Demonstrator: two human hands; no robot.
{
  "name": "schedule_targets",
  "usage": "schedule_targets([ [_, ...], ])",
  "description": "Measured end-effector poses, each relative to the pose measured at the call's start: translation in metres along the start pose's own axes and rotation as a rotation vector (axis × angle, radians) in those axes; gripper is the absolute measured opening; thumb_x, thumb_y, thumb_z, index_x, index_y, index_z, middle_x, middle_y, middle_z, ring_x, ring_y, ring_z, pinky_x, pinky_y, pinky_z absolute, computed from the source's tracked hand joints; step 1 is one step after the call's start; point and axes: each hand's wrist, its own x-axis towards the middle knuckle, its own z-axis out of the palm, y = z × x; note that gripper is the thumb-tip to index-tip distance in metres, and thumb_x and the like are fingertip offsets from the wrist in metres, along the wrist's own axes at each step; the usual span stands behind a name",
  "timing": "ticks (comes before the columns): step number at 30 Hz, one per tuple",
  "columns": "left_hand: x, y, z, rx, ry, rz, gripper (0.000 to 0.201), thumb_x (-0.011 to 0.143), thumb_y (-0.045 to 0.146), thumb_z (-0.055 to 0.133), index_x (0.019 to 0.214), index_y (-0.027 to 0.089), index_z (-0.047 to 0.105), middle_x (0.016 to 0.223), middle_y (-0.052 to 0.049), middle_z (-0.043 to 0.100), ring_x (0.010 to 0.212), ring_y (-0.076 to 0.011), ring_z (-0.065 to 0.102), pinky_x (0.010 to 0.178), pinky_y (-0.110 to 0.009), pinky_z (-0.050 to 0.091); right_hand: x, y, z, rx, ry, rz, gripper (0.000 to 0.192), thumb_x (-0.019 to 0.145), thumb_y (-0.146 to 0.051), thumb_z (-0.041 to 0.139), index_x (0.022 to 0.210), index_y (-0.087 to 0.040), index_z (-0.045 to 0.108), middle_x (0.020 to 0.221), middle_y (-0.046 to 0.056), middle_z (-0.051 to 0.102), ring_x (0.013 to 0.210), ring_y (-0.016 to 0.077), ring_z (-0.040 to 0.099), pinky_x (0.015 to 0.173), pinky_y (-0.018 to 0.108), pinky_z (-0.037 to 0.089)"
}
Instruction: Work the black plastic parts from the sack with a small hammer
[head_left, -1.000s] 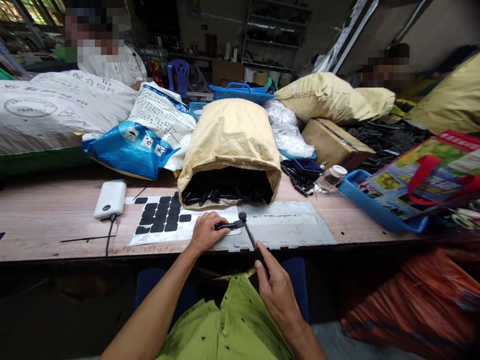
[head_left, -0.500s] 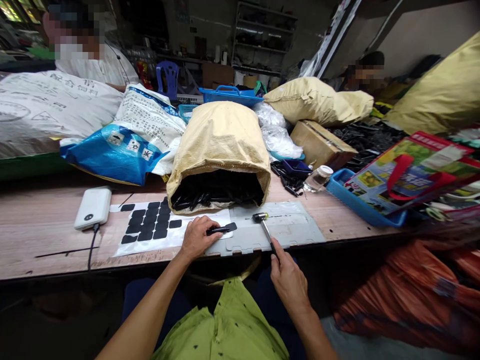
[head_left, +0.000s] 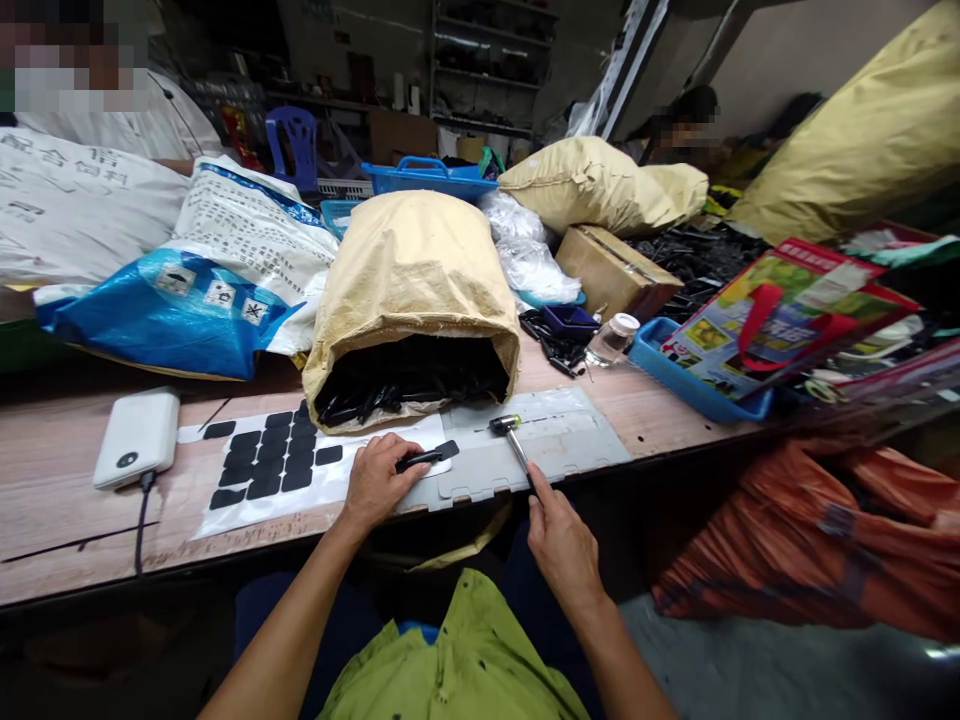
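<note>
On the wooden table (head_left: 67, 450), the left hand (head_left: 375, 480) pins a black part (head_left: 420, 459) to the grey mat (head_left: 570, 440); the right hand (head_left: 559, 535) grips a small hammer (head_left: 511, 436) resting beside it. It looks like the tapping step, and a strike would need careful aim.

A crowded, dimly lit workshop behind a long wooden bench

The wooden bench (head_left: 67, 440) ran across the view, its far side heaped with sacks, among them a tan sack (head_left: 600, 185) and a white printed sack (head_left: 67, 205); behind them stood a blue plastic chair (head_left: 292, 140), a blue basket (head_left: 427, 178) and dark metal shelving (head_left: 487, 60) against a dull wall (head_left: 817, 50), with grey floor (head_left: 750, 670) at lower right
</note>
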Motion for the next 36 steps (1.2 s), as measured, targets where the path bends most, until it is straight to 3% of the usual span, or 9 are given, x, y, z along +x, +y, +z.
schedule_targets([
  [13, 0.0, -0.002, 0.001, 0.035, 0.012, 0.029, 0.02, 0.088, 0.041, 0.071, 0.102, 0.027, 0.074, 0.095, -0.001, 0.069, 0.093, -0.0226, 0.059, 0.083, -0.036, 0.04, 0.0, -0.007, 0.005, 0.032, -0.015, 0.083, 0.055, 0.104, -0.023, 0.05, 0.156, -0.038, 0.041, 0.107, 0.001, 0.068, 0.085, 0.0162, 0.067, 0.064, 0.025, 0.039],
  [30, 0.0, -0.004, 0.003, -0.023, 0.049, 0.032, 0.021, 0.085, 0.039, 0.073, 0.097, 0.023, 0.074, 0.089, -0.003, 0.069, 0.087, -0.0213, 0.061, 0.081, -0.035, 0.045, 0.004, 0.003, 0.002, 0.038, -0.056, 0.019, 0.055, 0.104, -0.024, 0.048, 0.157, -0.037, 0.04, 0.108, 0.002, 0.069, 0.08, 0.0163, 0.07, 0.061, 0.025, 0.043],
  [36, 0.001, 0.004, -0.004, -0.086, 0.072, 0.038, 0.021, 0.095, 0.04, 0.061, 0.1, 0.022, 0.071, 0.091, -0.004, 0.067, 0.09, -0.0221, 0.061, 0.083, -0.036, 0.046, 0.005, 0.007, 0.003, 0.042, -0.067, -0.009, 0.054, 0.105, -0.024, 0.047, 0.157, -0.036, 0.039, 0.114, 0.004, 0.07, 0.084, 0.0174, 0.071, 0.063, 0.024, 0.045],
])
